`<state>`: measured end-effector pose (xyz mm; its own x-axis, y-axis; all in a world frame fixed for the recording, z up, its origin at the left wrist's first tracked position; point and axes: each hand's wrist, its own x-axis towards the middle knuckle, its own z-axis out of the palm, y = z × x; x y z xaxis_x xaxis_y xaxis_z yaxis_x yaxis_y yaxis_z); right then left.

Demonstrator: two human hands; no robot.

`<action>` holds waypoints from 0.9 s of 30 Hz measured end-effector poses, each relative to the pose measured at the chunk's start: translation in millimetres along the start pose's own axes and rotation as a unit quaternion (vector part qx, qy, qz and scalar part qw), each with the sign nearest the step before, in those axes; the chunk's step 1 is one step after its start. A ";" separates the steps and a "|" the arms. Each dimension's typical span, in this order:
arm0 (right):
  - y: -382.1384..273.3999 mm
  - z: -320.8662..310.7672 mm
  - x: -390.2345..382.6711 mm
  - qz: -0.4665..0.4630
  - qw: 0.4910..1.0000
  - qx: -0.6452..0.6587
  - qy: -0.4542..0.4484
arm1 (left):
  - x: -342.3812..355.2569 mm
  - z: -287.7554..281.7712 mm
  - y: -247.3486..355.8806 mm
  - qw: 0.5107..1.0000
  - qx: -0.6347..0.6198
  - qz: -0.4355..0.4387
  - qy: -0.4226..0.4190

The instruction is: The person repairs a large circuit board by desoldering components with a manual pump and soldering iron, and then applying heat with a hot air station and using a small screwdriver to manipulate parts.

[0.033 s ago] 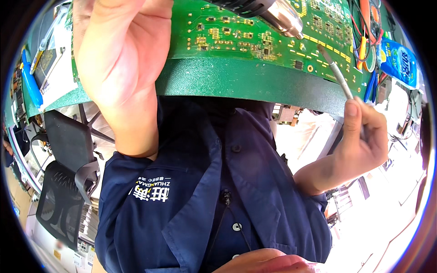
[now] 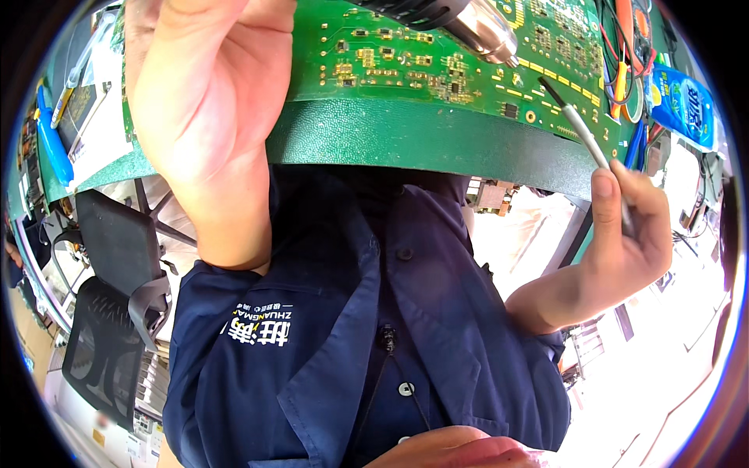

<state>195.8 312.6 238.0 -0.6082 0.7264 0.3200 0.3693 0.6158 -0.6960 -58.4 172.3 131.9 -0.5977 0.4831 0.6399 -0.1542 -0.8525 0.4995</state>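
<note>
A green circuit board [image 2: 374, 86] with many small parts lies at the top of the view. Over it hangs a hot air gun [image 2: 488, 35] with a black body and a metal nozzle, pointing down at the board. My left hand [image 2: 211, 86] is at the upper left, palm showing. Its fingers run out past the top edge, so its grip is hidden; the gun's black body enters close to it. On the right, my right hand [image 2: 624, 218] pinches a slim grey pen-shaped tool [image 2: 587, 136]. The tool's dark tip is over the board, a little right of the nozzle.
A green mat [image 2: 390, 136] covers the table edge before me. Orange-handled tools [image 2: 622, 66], cables and a blue packet [image 2: 683, 105] lie at the right. A blue tool [image 2: 55, 144] and papers are at the left. A black mesh chair [image 2: 105, 343] stands behind on the left.
My right hand has shifted slightly to the right. The tool in it has turned a little, its tip now a bit further left. The gun and my left hand stay nearly in place.
</note>
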 end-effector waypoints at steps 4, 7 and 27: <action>-2.8 -15.5 25.0 0.041 0.994 -0.014 -0.100 | 4.2 5.7 2.7 1.000 -0.001 0.000 -0.022; -3.4 -20.5 38.3 0.067 0.990 0.020 -0.119 | 5.0 9.2 7.5 0.998 -0.037 -0.020 -0.057; 58.3 -13.2 126.4 0.072 0.928 0.215 -0.295 | -2.1 2.7 1.5 1.000 0.022 -0.002 -0.012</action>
<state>149.8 444.4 246.4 -0.8999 0.4207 -0.1152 0.2388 0.2540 -0.9373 -55.2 170.6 132.9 -0.5786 0.4917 0.6507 -0.1219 -0.8410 0.5271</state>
